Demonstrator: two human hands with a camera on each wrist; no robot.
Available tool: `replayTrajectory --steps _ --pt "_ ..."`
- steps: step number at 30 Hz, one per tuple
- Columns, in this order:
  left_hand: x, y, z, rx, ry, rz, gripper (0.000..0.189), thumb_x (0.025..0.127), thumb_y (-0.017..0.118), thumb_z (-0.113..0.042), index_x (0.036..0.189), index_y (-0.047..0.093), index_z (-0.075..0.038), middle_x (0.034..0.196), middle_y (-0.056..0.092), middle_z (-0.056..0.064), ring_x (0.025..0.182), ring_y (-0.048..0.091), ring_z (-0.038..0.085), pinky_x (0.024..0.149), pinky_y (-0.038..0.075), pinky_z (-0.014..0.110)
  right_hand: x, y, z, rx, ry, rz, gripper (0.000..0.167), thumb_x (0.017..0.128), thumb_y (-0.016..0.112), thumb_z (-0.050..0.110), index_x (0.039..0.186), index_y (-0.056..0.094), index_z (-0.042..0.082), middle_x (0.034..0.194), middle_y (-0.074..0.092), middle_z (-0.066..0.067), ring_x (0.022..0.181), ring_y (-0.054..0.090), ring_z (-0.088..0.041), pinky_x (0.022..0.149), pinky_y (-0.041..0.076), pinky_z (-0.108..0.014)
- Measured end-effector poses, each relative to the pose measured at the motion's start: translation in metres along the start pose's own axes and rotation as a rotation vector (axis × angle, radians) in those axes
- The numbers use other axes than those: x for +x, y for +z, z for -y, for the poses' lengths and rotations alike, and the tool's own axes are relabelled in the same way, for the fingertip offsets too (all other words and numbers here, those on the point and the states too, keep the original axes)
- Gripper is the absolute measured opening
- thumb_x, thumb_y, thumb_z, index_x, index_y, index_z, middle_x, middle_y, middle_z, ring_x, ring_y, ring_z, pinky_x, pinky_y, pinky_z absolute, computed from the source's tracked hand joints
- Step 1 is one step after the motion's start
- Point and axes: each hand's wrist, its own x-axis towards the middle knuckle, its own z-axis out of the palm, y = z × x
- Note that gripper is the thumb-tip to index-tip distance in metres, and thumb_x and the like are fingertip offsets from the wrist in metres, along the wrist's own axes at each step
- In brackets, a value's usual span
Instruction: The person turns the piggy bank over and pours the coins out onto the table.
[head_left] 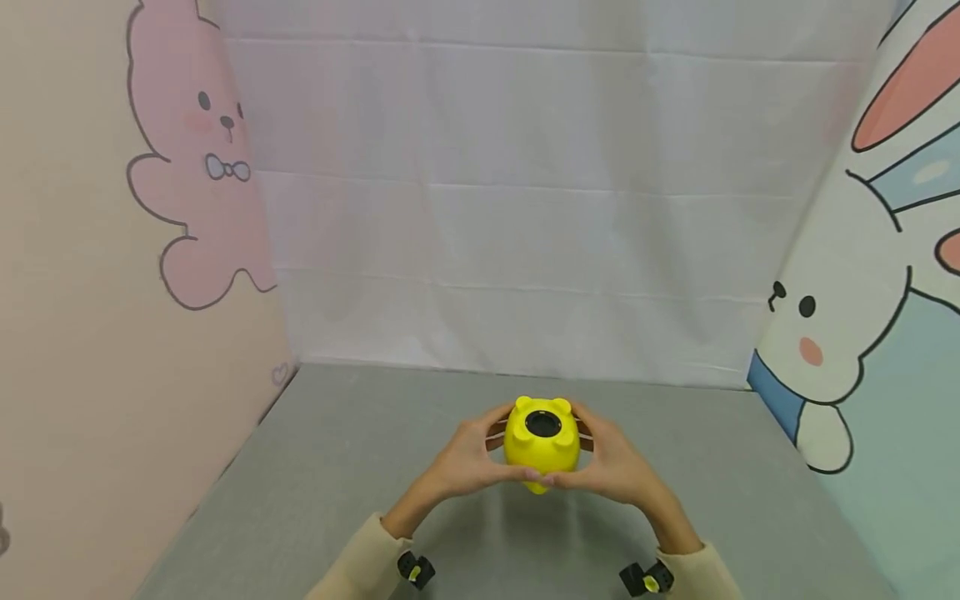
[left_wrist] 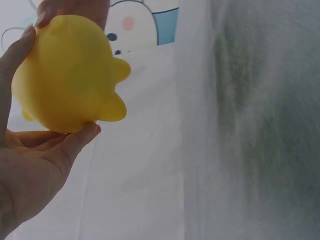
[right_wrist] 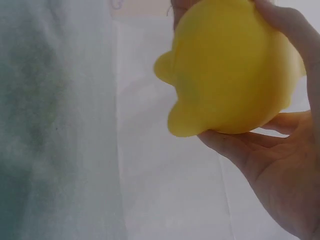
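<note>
A round, glossy yellow object (head_left: 542, 454) with several stubby knobs and a dark round disc on its upper face is held up between both hands, over the grey tabletop. My left hand (head_left: 474, 457) grips its left side, fingers curved around the far side and thumb along the near lower edge. From the other side my right hand (head_left: 611, 458) grips it the same way, and the two thumb tips nearly meet low on the near face. In the left wrist view two knobs on the yellow object (left_wrist: 67, 75) point to the right; its smooth side fills much of the right wrist view (right_wrist: 230, 70).
The grey tabletop (head_left: 360, 442) extends to a hanging white cloth (head_left: 510, 208) at the back. A pink bear drawing (head_left: 198, 192) is on the left wall, and a white rabbit drawing (head_left: 847, 333) on the right wall. Small black devices (head_left: 416, 570) are worn on both wrists, beside beige sleeves.
</note>
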Motion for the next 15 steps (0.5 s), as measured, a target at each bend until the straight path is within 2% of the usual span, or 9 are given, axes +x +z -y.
replayTrajectory --steps 6,11,15 --pt "0.003 -0.006 -0.008 0.097 0.027 0.048 0.098 0.084 0.089 -0.043 0.163 0.036 -0.018 0.159 0.052 0.001 0.137 0.061 0.023 0.107 0.057 0.028 -0.003 0.001 -0.001 -0.017 -0.037 -0.042 0.098 0.075 0.096 0.038 0.156 0.045 0.015 0.147 0.061 -0.006 0.124 0.067 -0.027 0.097 0.064 -0.044" --pt "0.007 -0.015 -0.017 0.206 0.065 0.121 0.099 0.087 0.087 -0.045 0.164 0.030 -0.019 0.156 0.053 0.001 0.133 0.063 0.021 0.101 0.059 0.023 -0.003 -0.002 0.000 -0.023 -0.047 -0.044 0.098 0.074 0.097 0.036 0.155 0.045 0.013 0.146 0.062 -0.005 0.122 0.068 -0.024 0.097 0.063 -0.035" --pt "0.009 -0.025 -0.029 0.296 0.076 0.159 0.094 0.090 0.084 -0.044 0.163 0.033 -0.015 0.161 0.050 0.005 0.136 0.060 0.023 0.104 0.059 0.027 -0.007 -0.004 0.001 -0.024 -0.046 -0.053 0.099 0.073 0.098 0.033 0.155 0.046 0.012 0.145 0.063 -0.006 0.121 0.068 -0.023 0.096 0.063 -0.035"
